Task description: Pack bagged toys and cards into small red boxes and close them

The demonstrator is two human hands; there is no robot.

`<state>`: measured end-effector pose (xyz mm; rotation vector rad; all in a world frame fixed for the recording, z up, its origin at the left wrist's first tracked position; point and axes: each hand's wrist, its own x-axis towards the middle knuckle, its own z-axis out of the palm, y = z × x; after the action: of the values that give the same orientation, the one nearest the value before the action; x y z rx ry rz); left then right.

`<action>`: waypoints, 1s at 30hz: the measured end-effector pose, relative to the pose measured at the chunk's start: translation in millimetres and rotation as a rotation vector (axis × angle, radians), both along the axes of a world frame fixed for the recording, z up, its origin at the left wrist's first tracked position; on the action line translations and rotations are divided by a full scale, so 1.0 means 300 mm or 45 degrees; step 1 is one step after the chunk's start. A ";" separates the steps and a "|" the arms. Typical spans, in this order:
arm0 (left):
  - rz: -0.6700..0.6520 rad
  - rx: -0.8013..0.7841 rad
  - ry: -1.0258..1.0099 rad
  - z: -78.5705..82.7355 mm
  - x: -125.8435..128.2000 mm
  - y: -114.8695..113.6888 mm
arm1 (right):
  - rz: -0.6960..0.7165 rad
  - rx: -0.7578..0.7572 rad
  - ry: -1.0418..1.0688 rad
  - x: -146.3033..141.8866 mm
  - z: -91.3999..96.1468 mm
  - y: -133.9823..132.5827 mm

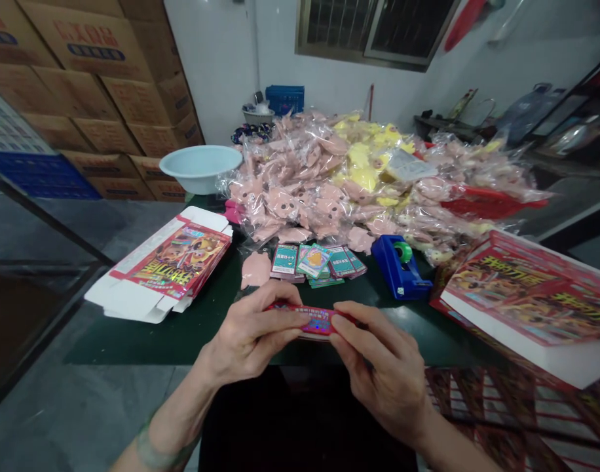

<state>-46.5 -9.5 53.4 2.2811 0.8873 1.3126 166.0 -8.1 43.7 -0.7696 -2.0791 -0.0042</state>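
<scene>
A slim red printed card (314, 321), apparently light and thin enough to flex, best held by its edges, is pinched between the fingers of the left hand (253, 337) and right hand (378, 367) over the near edge of the green desk (202, 328), with teal cards (312, 264) and a blue tape dispenser (398, 267) beyond.

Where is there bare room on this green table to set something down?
Bare dark green tabletop shows between the flattened red-and-white cardboard box and the left hand, and another patch between the right hand, the blue tape dispenser and the stacked red printed boxes. The far side is crowded with pink pieces in clear plastic bags.
</scene>
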 end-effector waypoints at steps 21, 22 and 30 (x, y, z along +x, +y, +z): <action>0.494 0.097 -0.352 -0.137 0.074 0.007 | -0.005 -0.135 0.313 0.012 -0.127 0.071; 0.565 0.105 -0.343 -0.139 0.086 0.003 | -0.115 -0.154 0.345 0.058 -0.121 0.087; 0.664 0.249 -0.405 -0.183 0.153 0.003 | -0.881 -0.684 0.557 0.464 -0.091 0.322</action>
<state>-0.5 -8.6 -1.6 1.9514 1.3368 1.9927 305.1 88.4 16.4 -1.6247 -1.3225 0.3211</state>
